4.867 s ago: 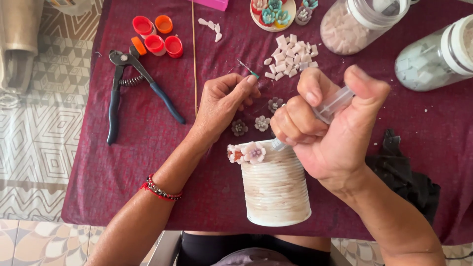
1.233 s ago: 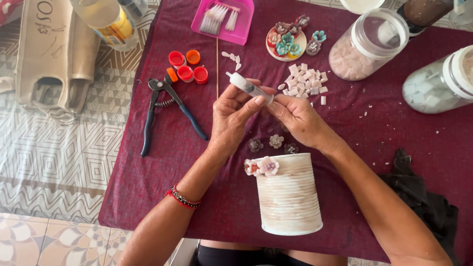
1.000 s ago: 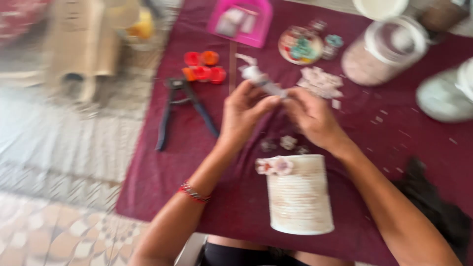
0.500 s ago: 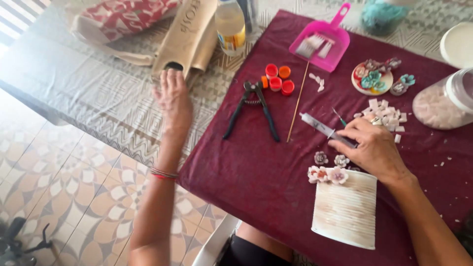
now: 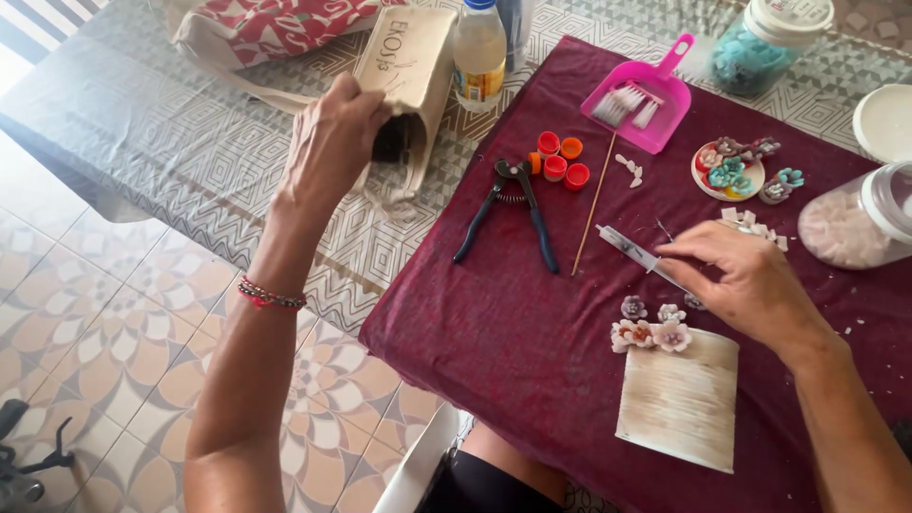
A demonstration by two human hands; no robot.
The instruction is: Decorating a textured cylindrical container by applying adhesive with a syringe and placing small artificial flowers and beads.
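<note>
- My left hand (image 5: 332, 133) is clenched over the open mouth of a tan paper bag (image 5: 410, 90) lying on its side on the patterned tablecloth (image 5: 190, 161), fingers curled at the dark opening.
- My right hand (image 5: 750, 285) rests on the maroon cloth (image 5: 503, 332), fingertips pinching the near end of a slim clear syringe-like applicator (image 5: 635, 253); the grip looks light, not a fist.
- I judge the bag light and soft. It will crumple if squeezed, so the folded rim at the mouth, where the paper is doubled, is the place to hold it.
- It is creased, with dark lettering on the side and a shadowed inside; I cannot tell what it holds.
- The applicator looks stiff, light and a little slick; best taken by the barrel, away from the thin tip.
- Just below my right hand, small ceramic flowers (image 5: 652, 332) sit along the top of a whitewashed tin can (image 5: 679, 399).
- Further out lie blue-handled nippers (image 5: 513, 214), a wooden skewer (image 5: 594, 204), red and orange bottle caps (image 5: 559, 157), a pink dustpan (image 5: 638, 100) and a plastic bottle (image 5: 479, 52) beside the bag.
</note>
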